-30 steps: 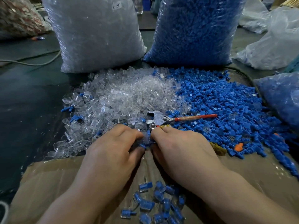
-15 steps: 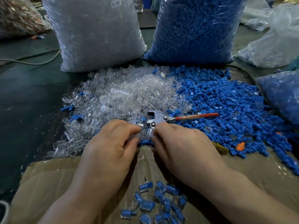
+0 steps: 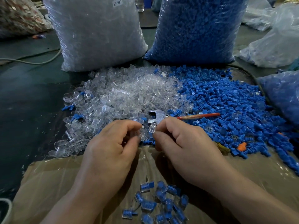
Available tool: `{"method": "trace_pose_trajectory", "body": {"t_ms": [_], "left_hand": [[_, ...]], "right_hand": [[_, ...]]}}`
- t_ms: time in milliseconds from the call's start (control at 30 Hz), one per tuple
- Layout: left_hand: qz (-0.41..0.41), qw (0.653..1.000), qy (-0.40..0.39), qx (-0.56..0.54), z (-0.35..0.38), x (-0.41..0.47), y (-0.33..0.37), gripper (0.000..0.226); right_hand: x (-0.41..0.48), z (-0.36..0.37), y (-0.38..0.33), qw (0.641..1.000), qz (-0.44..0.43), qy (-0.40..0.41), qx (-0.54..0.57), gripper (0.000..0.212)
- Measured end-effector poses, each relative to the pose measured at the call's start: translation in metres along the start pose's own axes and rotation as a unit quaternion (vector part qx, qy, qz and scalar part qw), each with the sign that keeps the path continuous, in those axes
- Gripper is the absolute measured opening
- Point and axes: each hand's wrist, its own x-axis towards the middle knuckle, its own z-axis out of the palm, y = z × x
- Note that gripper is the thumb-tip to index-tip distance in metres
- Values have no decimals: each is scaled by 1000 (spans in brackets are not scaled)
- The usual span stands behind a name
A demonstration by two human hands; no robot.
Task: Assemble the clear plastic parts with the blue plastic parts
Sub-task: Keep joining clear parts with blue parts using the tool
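Observation:
A heap of clear plastic parts [image 3: 123, 97] lies on the table beside a heap of blue plastic parts [image 3: 226, 102]. My left hand [image 3: 113, 146] pinches a clear part [image 3: 142, 135] between thumb and fingers at the near edge of the clear heap. My right hand [image 3: 182, 139] pinches another clear part [image 3: 152, 128] right beside it. The two hands almost touch. Several assembled pieces [image 3: 158, 204], blue inside clear, lie on the cardboard [image 3: 48, 183] below my wrists.
A metal tool with a red handle [image 3: 197, 115] lies across the heaps just beyond my fingers. A big bag of clear parts [image 3: 97, 33] and a big bag of blue parts [image 3: 197, 29] stand behind. More bags sit at the right [image 3: 283, 94].
Both hands have lifted slightly and moved a little apart. A blue piece was hidden between the fingertips before; now each hand shows a clear part.

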Motion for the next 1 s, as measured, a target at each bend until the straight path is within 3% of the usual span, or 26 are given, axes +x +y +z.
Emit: {"method": "trace_pose_trajectory", "body": {"t_ms": [67, 167, 300, 433, 567, 700, 800, 1000], "left_hand": [[-22, 998, -3, -62, 2, 0, -3, 23], [-63, 981, -16, -183, 4, -1, -3, 30], [-74, 964, -23, -253, 6, -1, -4, 32], [-69, 963, -26, -260, 8, -1, -5, 27], [-65, 964, -29, -256, 8, -1, -2, 25], [-58, 981, 0, -184, 7, -1, -4, 41], [-43, 988, -10, -146, 4, -2, -1, 38], [-74, 981, -20, -176, 0, 1, -7, 38]], "right_hand": [[0, 0, -1, 997, 25, -2, 77, 16], [2, -1, -2, 964, 79, -19, 252, 8], [4, 2, 2, 956, 73, -37, 283, 10], [5, 7, 5, 967, 51, -51, 243, 21], [5, 8, 4, 975, 32, -51, 213, 17], [5, 7, 2, 989, 32, -26, 140, 16], [3, 4, -1, 996, 15, -22, 90, 19], [-1, -3, -5, 997, -38, 11, -68, 32]]}}
